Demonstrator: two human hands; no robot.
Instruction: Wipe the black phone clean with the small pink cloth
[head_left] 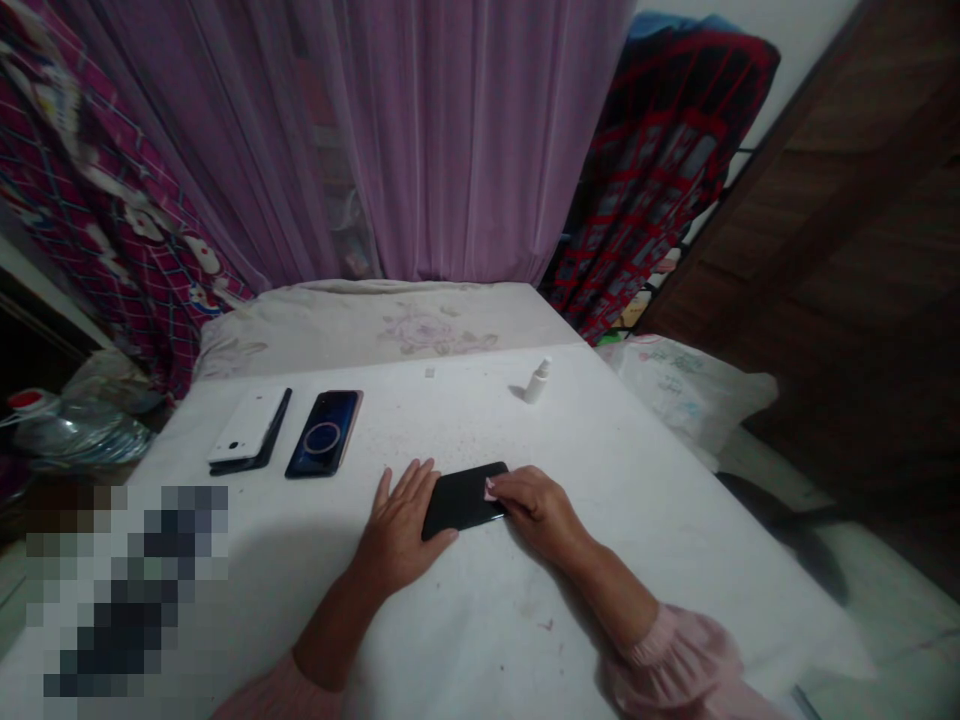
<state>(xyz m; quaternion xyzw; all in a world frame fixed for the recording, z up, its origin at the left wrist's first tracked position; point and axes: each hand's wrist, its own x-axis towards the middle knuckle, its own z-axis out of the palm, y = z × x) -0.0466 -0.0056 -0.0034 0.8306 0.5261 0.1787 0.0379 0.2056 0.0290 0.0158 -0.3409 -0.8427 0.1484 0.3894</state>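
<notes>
A black phone (461, 498) lies flat on the white table (637, 480) in front of me. My left hand (401, 530) rests at the phone's left end, fingers stretched out flat, thumb along its near edge. My right hand (534, 505) is at the phone's right end, fingers curled and pinched on a small pink piece (490, 490) pressed against the screen. I cannot make out what the piece is.
A white phone on a dark one (250, 430) and a dark blue phone (325, 433) lie at the left. A small white bottle (537, 381) stands further back, near a tiny white piece (430, 372). A bed and purple curtain are behind; a white bag (686, 390) sits right.
</notes>
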